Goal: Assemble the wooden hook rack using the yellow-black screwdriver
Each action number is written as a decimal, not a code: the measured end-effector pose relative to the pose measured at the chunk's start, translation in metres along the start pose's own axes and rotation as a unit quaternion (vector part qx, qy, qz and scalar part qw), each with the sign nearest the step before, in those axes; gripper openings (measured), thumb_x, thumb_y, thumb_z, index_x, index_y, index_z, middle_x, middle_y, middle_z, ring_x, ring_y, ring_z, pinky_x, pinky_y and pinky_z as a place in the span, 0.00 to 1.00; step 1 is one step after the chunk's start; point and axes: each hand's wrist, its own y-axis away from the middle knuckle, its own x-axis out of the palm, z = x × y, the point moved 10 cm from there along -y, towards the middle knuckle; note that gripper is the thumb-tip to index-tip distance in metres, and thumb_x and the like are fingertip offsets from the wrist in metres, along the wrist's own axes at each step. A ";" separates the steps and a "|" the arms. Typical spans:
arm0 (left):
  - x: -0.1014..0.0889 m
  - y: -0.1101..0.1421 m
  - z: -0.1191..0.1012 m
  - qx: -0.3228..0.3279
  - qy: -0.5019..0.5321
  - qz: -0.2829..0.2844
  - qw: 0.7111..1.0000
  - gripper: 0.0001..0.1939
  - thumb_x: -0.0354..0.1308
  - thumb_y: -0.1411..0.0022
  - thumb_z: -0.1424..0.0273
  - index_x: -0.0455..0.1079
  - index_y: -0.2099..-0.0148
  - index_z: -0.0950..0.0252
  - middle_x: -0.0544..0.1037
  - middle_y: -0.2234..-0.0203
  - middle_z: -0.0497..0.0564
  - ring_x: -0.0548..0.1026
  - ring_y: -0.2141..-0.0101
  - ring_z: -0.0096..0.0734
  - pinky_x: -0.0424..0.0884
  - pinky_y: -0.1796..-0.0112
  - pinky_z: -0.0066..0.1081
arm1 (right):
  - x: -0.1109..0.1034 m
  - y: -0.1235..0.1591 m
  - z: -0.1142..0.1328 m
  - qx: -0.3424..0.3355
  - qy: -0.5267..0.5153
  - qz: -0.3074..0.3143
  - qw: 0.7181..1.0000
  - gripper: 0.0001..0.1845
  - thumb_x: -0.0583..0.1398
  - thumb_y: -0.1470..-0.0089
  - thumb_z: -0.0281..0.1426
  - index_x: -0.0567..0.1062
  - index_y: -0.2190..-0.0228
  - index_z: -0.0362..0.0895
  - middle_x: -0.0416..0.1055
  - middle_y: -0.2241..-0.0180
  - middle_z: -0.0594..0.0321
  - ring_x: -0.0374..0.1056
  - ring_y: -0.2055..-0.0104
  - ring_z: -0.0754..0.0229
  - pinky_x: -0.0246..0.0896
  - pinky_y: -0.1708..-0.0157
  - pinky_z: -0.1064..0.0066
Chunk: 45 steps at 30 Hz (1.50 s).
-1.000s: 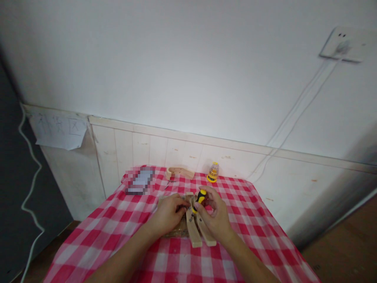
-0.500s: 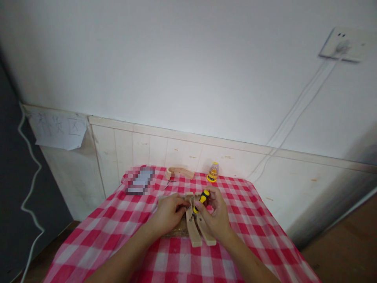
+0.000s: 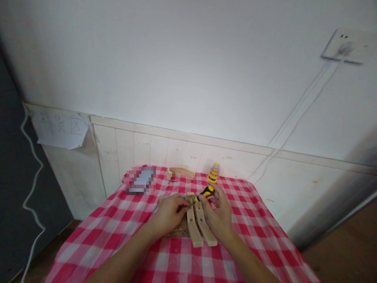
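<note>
A yellow-and-black screwdriver (image 3: 205, 193) is gripped in my right hand (image 3: 220, 214), slanting down to the left. Its tip is close to the upper part of the left curved wooden piece (image 3: 194, 232). Beside that piece lies a second curved wooden piece (image 3: 208, 232), and dark holes show in both. My left hand (image 3: 169, 214) rests at the left piece's edge with thumb and forefinger pinched near an upper hole. Whatever is between those fingertips is too small to make out. Under the pieces is a brownish, clear-wrapped pack (image 3: 178, 231), partly hidden by my left hand.
At the back of the red-and-white checked tablecloth (image 3: 165, 261) lie a blurred phone-like slab (image 3: 143, 181), another curved wooden piece (image 3: 181, 172), small dark thin items (image 3: 171, 182) and a yellow-based bit holder (image 3: 213, 173). A panelled wall (image 3: 141, 145) stands behind the table.
My right hand has shifted the screwdriver; its handle now leans further right and lies flatter, and the fingers are more spread. My left hand has stayed at the wooden piece.
</note>
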 end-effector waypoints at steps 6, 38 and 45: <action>0.003 -0.001 0.002 0.006 0.011 0.000 1.000 0.13 0.58 0.36 0.72 0.84 0.56 0.57 0.81 0.65 0.50 0.76 0.65 0.33 0.65 0.63 0.30 | 0.003 -0.001 -0.004 -0.010 0.028 0.016 0.999 0.23 0.66 0.40 0.36 0.74 0.44 0.50 0.78 0.58 0.58 0.76 0.64 0.58 0.74 0.63 0.66; 0.003 -0.001 0.001 0.013 0.003 0.007 1.000 0.12 0.58 0.37 0.74 0.83 0.60 0.58 0.80 0.67 0.49 0.76 0.65 0.33 0.64 0.63 0.30 | 0.009 -0.002 0.008 -0.010 0.039 0.059 0.997 0.19 0.66 0.43 0.33 0.76 0.49 0.50 0.79 0.63 0.63 0.75 0.66 0.60 0.72 0.65 0.69; 0.003 0.000 0.000 0.008 0.004 0.011 1.000 0.12 0.58 0.36 0.73 0.83 0.60 0.58 0.80 0.68 0.49 0.75 0.66 0.33 0.64 0.65 0.29 | 0.007 -0.002 0.000 -0.004 0.020 0.041 0.999 0.22 0.67 0.44 0.32 0.76 0.48 0.50 0.79 0.63 0.63 0.75 0.66 0.59 0.73 0.65 0.68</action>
